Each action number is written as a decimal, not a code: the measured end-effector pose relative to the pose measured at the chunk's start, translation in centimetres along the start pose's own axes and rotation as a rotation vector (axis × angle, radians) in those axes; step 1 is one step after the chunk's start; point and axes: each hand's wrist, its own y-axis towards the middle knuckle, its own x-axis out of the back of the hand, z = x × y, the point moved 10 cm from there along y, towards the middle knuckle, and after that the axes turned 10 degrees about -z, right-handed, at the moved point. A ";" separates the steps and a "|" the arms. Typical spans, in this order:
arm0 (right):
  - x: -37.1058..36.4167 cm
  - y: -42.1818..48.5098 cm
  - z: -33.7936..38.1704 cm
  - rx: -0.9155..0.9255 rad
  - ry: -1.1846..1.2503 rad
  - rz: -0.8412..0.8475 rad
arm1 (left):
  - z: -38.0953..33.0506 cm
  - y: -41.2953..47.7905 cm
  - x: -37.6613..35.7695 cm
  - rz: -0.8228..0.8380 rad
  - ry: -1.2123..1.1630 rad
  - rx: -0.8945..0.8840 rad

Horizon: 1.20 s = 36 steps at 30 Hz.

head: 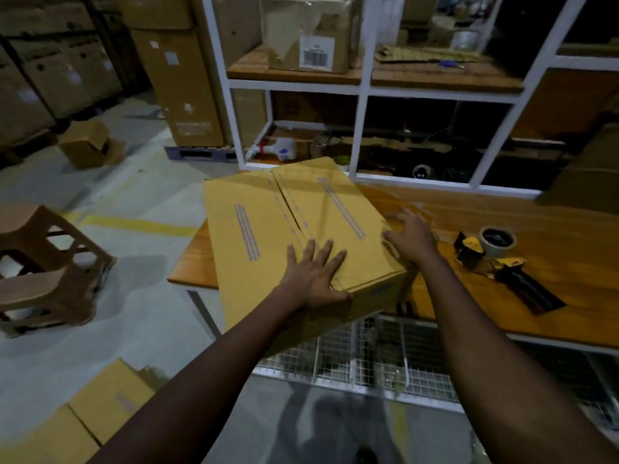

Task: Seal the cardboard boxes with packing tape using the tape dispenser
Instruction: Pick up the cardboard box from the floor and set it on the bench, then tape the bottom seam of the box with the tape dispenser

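The left hand (pixel 315 272) lies palm down with its fingers straight and spread. It is pressed flat on top of the yellow-brown cardboard box (pixel 268 229), with the thumb by the box's near corner. The right hand (pixel 410 239) is just to the right of the left hand and a little farther forward. It is also palm down, with fingers splayed, touching the box's right edge. Both bare forearms stretch forward, nearly straight, and draw closer together toward the hands.
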 end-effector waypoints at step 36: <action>7.2 1.5 -37.2 -0.539 -0.543 0.006 | -16.7 23.1 1.0 -0.060 -0.155 0.597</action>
